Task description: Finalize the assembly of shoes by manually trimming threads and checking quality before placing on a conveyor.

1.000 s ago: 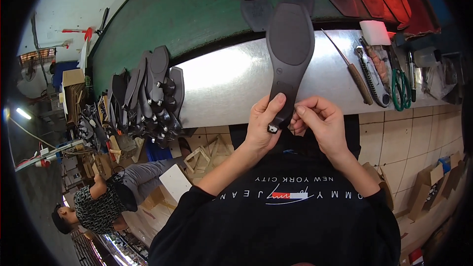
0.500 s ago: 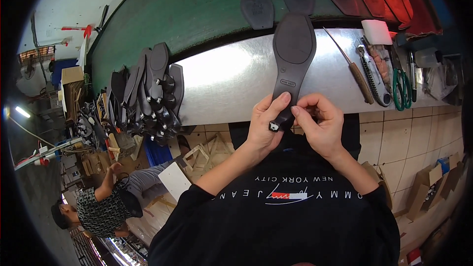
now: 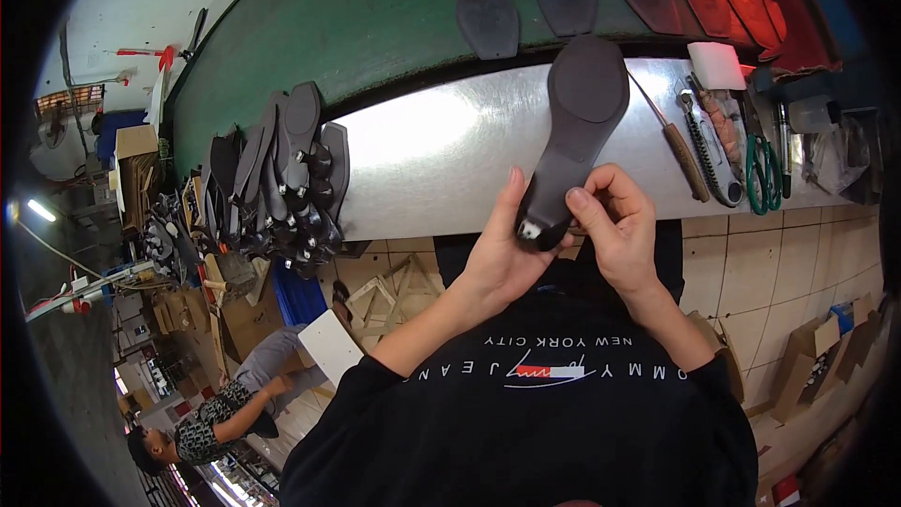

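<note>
A dark grey shoe sole with a heel (image 3: 587,84) is held bottom side up above the metal ledge, toe end pointing away from me. My left hand (image 3: 496,258) cups the heel end from beneath, its thumb raised off the sole. At the right edge near the heel, my right hand (image 3: 621,237) grips the sole between thumb and curled fingers. A small pale patch shows on the heel tip. The fingers under the sole are partly hidden.
A pile of heeled soles (image 3: 302,122) sits at the left. Right of my hands lie an awl (image 3: 687,160), a utility knife (image 3: 710,155), green-handled scissors (image 3: 764,178) and a white block (image 3: 716,67). Several sandals (image 3: 488,26) line the green surface (image 3: 375,14). Another person (image 3: 221,422) is at lower left.
The sole has shifted right and turned slightly, its heel end tilting. My left thumb has lifted off it. The other person has moved and reaches an arm forward.
</note>
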`<state>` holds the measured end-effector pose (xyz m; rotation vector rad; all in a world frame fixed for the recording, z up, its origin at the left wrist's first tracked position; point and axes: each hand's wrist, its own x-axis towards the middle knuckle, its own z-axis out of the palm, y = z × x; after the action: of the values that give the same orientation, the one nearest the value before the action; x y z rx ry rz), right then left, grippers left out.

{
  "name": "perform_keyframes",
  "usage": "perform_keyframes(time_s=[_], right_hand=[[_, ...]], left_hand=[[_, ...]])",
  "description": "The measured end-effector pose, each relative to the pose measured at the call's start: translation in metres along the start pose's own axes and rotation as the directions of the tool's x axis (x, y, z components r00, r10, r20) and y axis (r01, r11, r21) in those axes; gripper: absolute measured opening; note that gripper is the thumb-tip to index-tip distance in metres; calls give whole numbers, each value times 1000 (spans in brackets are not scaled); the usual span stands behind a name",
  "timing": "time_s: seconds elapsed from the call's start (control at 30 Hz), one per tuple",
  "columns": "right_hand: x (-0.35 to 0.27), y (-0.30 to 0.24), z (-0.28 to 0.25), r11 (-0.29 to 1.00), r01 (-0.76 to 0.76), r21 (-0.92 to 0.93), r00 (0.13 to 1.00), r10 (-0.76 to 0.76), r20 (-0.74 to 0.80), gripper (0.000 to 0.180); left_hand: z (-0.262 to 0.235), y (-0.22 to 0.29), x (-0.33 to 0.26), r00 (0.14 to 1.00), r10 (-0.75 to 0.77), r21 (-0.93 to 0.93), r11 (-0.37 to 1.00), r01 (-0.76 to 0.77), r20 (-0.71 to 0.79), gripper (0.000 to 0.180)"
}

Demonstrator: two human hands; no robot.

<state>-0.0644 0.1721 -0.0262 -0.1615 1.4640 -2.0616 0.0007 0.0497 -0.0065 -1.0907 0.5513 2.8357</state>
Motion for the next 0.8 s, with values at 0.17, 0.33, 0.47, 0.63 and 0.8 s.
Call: perform_keyframes(time_s=[0.17,0.33,0.47,0.63,0.8], right_hand=[[25,4,-25,953,147,-267,989,-132,72,9],[60,-19,-71,83,305,-949,722,-669,174,27],[68,-5,-80,-42,226,-973,737,-645,200,31],[70,-2,-84,-85,187,-979,800,-564,202,33],[31,-25,-47,245,450,-859,791,-556,256,37]], left_hand=[[-40,9,16,999,-33,38,999,32,23,34],[-67,29,24,994,110,29,994,-110,-17,41],[-60,35,22,999,33,-69,997,-35,-29,43],[-56,37,23,996,10,-163,986,-24,-86,38],[-64,41,24,982,-76,-200,979,41,-171,31]])
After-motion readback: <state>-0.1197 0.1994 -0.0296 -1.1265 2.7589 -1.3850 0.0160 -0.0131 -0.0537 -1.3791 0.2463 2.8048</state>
